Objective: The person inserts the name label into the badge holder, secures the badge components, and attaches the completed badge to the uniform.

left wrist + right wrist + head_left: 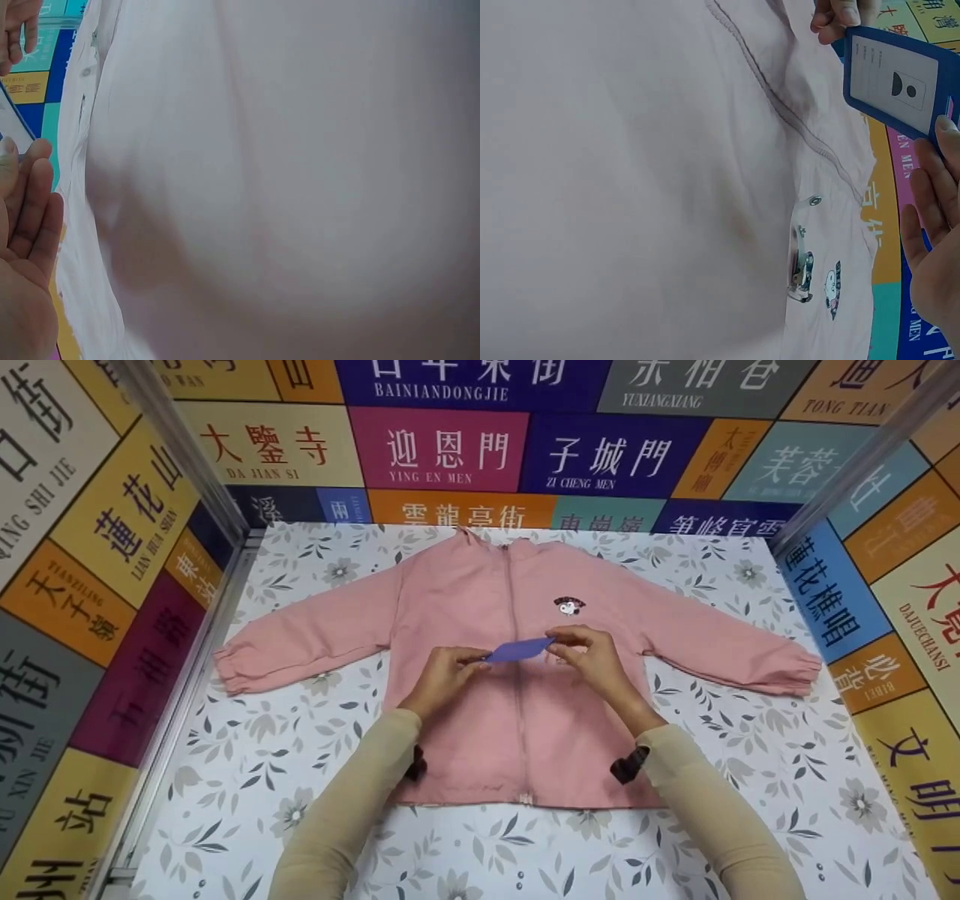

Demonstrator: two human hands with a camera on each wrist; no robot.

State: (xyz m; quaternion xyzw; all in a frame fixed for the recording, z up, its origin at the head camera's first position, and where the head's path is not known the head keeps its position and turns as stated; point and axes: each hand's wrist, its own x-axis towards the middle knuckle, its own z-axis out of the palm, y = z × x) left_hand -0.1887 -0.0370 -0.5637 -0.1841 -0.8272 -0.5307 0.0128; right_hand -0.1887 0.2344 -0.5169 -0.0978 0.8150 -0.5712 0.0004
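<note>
A blue-framed ID card holder (521, 649) is stretched between both hands above a pink zip jacket (457, 720). My left hand (446, 679) pinches its left end between thumb and fingers. On the other end, my right hand (598, 664) grips the corner the same way. The right wrist view shows the holder's face (892, 75), a white card with a printed figure icon. In that view a small metal clip with a clear strap (801, 274) lies on the jacket near a cartoon patch (832, 289).
The jacket is spread face up, with its left-side sleeve (307, 637) and right-side sleeve (720, 634) stretched outward. Under it is a white table with a leaf pattern (255, 780). Panels with printed place names (442, 450) wall the back and both sides.
</note>
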